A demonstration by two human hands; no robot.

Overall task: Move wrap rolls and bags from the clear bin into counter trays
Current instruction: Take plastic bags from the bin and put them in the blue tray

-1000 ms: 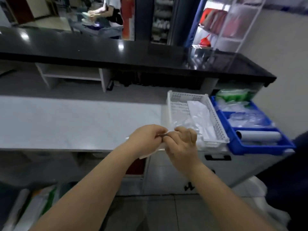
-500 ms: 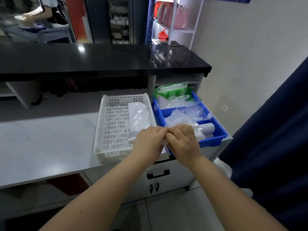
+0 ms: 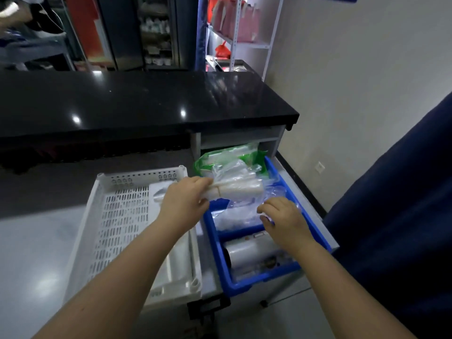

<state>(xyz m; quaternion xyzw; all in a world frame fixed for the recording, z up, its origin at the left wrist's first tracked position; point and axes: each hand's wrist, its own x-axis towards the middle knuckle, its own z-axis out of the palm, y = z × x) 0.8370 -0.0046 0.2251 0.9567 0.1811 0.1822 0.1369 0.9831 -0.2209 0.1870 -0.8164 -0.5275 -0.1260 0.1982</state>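
Observation:
My left hand [image 3: 184, 200] grips one end of a rolled bundle of clear bags [image 3: 238, 188], holding it over the back half of the blue tray [image 3: 315, 231]. My right hand [image 3: 281, 216] hovers over loose clear bags [image 3: 234, 216] in the same tray, fingers slightly curled and holding nothing. A wrap roll [image 3: 252, 253] lies in the tray's front compartment. A green-printed bag pack [image 3: 227, 157] sits at its far end. To the left, the white perforated tray [image 3: 122, 216] holds a flat clear bag pack [image 3: 159, 192].
Both trays rest on a grey counter [image 3: 36, 241] beneath a black upper countertop [image 3: 146, 99]. A dark blue curtain [image 3: 403, 216] hangs close on the right. Shelving with red bags [image 3: 234, 18] stands behind. Another person's arm shows at the far left top.
My hands, held together at the counter edge, have parted. The left now holds the bag bundle over the blue tray and the right has moved right over the loose bags. The view has shifted right.

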